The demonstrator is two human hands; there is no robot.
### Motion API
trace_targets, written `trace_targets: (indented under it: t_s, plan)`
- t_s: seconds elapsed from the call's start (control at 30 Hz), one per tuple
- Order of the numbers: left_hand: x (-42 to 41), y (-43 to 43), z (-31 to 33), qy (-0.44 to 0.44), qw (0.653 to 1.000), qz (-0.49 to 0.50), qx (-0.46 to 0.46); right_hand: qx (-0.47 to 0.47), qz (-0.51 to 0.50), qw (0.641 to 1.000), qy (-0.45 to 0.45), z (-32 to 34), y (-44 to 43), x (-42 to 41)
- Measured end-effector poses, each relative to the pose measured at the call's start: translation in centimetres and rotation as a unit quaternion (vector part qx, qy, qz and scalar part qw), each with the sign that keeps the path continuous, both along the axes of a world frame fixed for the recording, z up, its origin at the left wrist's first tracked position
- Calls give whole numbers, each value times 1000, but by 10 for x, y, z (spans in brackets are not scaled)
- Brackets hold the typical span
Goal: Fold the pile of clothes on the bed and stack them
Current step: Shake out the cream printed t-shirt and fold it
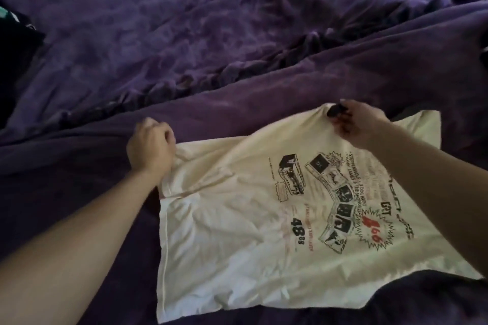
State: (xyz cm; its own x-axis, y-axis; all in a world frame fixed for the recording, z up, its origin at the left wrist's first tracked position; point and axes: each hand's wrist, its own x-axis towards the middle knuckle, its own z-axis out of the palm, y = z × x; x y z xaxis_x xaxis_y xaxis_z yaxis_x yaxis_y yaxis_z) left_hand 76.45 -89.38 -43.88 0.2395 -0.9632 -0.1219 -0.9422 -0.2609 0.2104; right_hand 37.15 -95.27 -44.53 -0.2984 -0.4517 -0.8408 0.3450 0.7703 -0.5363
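Cream T-shirt (237, 232) lies mostly flat on the near-right part of the bed, print side up. The black and red graphic (343, 206) sits on its right half, turned sideways to you. The far edge is lifted and bunched where you hold it; the rest is spread out with light creases.

Your left hand (150, 149) has its fingers curled, gripping the shirt's far-left corner. Your right hand (356, 121) pinches the far edge further right, fingers curled round a peak of fabric. There's a dark patch at those fingertips; can't tell what it is. Both forearms are bare and reach in from the near side.

Under the shirt is a purple duvet (237, 34), rumpled, with ridges running left to right. A dark garment (15, 42) with a bit of teal lies at the far-left edge.
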Motion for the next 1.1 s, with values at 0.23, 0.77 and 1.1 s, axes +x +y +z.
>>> trace_targets:
  t_s: [0.23, 0.77, 1.1]
  plan:
    - [11, -38, -4, 147, 987, 35, 59, -54, 152, 978, 129, -13, -29, 20]
    - [-4, 19, -8, 251, 930, 169, 207, -26, 439, 826, 352, -41, 44, 82]
    - [19, -93, 13, 608, 677, 405, -86, -53, 523, 753, 397, -38, 8, 83]
